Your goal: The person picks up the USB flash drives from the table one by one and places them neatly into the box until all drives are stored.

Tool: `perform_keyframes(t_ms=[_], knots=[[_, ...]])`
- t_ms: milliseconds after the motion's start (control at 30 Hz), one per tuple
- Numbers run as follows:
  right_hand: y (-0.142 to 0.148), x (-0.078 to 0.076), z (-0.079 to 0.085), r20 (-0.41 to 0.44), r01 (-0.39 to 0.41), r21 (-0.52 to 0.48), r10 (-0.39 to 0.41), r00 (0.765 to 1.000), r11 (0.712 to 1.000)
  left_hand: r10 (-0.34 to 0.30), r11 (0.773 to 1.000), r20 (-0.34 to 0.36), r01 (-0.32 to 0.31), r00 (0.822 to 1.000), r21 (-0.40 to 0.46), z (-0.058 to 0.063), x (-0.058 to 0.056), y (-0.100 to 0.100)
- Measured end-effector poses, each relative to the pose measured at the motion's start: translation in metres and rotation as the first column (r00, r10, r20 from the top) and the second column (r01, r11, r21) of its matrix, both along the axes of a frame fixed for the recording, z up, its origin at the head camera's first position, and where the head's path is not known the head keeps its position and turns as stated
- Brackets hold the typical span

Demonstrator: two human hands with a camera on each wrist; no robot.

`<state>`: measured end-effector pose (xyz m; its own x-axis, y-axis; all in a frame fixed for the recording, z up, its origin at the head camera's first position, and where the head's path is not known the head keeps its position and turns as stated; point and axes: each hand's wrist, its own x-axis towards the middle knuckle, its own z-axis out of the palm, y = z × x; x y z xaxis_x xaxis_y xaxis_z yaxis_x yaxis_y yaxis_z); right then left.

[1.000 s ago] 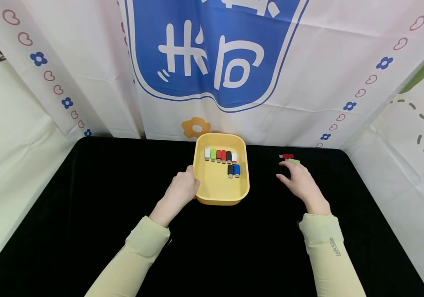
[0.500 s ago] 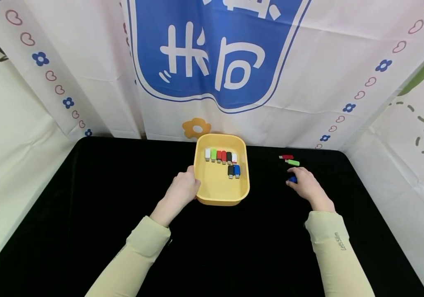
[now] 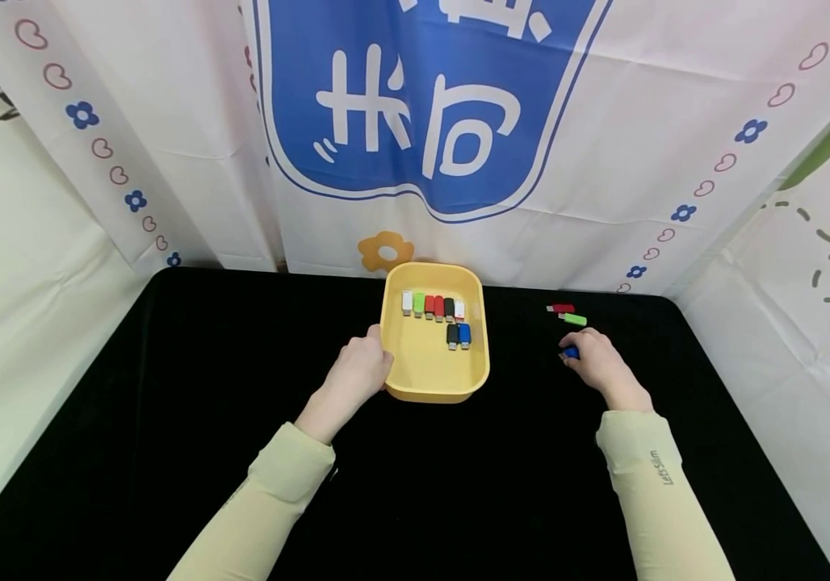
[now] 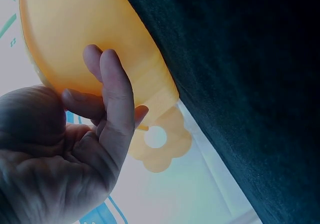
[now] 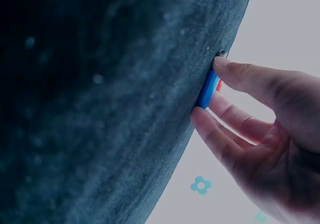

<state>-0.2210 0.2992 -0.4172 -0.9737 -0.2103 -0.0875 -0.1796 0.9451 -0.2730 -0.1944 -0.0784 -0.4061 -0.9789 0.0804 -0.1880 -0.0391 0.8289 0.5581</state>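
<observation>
In the head view, my left hand (image 3: 359,363) holds the left side of a yellow plastic tray (image 3: 425,367); in the left wrist view its curled fingers lie against the tray's outer wall (image 4: 65,24). A row of several USB sticks lies in the tray, from a white one (image 3: 407,303) to a red-and-white one (image 3: 459,311). Below its right end sit a black stick (image 3: 453,335) and a blue one (image 3: 464,334). My right hand (image 3: 602,367) pinches another blue USB stick (image 5: 207,90) between thumb and fingertips, right at the black cloth.
Just beyond my right hand, a red USB stick (image 3: 563,308) and a green one (image 3: 573,319) lie on the black-covered table (image 3: 459,484). A printed white curtain (image 3: 604,242) hangs behind the table's far edge, with white cloth at both sides.
My right hand has moved slightly right and nearer, uncovering the green stick, and its fingers have closed on the blue USB stick. My left hand stays on the tray.
</observation>
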Motion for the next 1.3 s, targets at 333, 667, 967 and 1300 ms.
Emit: perform_keyframes(t_ms=[333,667,967,1300], knots=[[0.001,0.0,0.002,0.015,0.015,-0.016,-0.014,1.0,1.0,-0.001,1.0,0.008,0.001,1.0,0.005,0.001,0.0,0.0],[0.003,-0.002,0.006,0.102,0.029,-0.054,-0.024,0.995,0.998,-0.003,1.0,0.003,0.003,1.0,0.004,0.001,0.0,0.0],[-0.006,0.001,0.021,0.061,0.018,-0.091,-0.012,0.998,0.996,0.012,1.0,0.012,-0.012,1.0,0.003,0.001,0.0,0.0],[-0.028,0.007,0.055,-0.038,-0.069,-0.115,0.065,0.997,0.991,0.003,1.0,0.001,-0.003,1.0,-0.005,0.002,0.0,0.001]])
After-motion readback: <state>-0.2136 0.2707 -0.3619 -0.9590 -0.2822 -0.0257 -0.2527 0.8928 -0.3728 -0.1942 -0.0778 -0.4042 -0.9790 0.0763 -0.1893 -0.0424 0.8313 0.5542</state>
